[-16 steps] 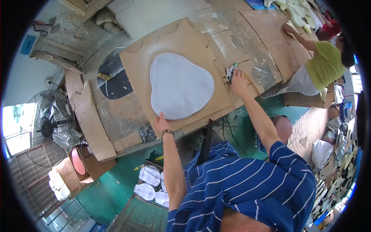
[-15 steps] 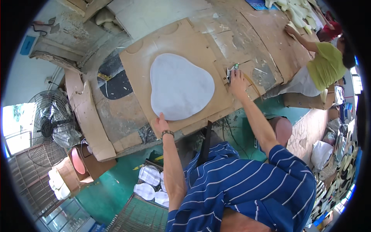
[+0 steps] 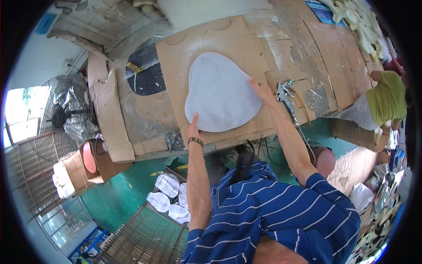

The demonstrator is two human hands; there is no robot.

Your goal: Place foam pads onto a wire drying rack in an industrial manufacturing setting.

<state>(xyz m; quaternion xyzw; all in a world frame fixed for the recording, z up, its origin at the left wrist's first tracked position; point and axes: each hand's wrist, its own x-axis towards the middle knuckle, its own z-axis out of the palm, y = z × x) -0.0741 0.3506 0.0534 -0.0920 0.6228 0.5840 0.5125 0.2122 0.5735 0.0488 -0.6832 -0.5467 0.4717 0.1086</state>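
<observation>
Since half a second ago the right hand (image 3: 260, 89) has slid off the metal spray gun (image 3: 285, 91) and onto the right edge of the pale grey, rounded, pear-shaped flat sheet (image 3: 222, 92), while the left hand (image 3: 193, 127) stays at that sheet's near left corner. Both hands lie flat with fingers spread, pressed on the sheet's rim and gripping nothing. That sheet rests on a brown cardboard panel (image 3: 178, 75) on the worn counter (image 3: 316, 53), its long axis running from near to far. It spreads between the two hands, with the spray gun just beside the right one.
</observation>
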